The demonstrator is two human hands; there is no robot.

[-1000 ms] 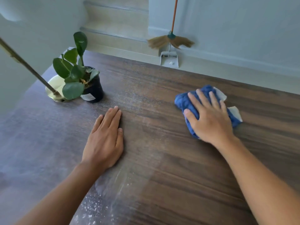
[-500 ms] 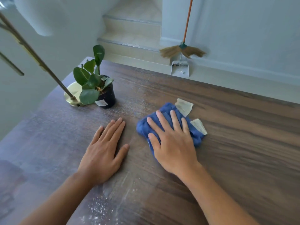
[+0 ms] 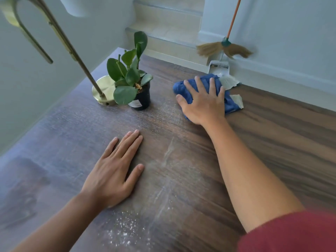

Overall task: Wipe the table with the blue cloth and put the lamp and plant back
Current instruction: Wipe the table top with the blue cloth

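My right hand [image 3: 203,102] presses flat on the bunched blue cloth [image 3: 230,102] near the far edge of the dark wooden table [image 3: 272,142], fingers spread over it. Two white tags of the cloth stick out to the right. My left hand [image 3: 114,171] rests flat on the table nearer to me, holding nothing. A small green plant in a black pot [image 3: 141,98] stands at the far left, just left of the cloth. Right behind it is the lamp's round brass base [image 3: 101,90], its thin stem rising up to the left.
White dust and crumbs [image 3: 125,231] lie on the table near its front edge, with pale streaks running up the middle. Beyond the table, a broom [image 3: 225,47] and white dustpan [image 3: 219,67] lean against the wall, beside tiled steps [image 3: 167,33].
My right hand has pushed the cloth away from me, toward the table's far edge and closer to the plant's side. My left hand stays flat in place.
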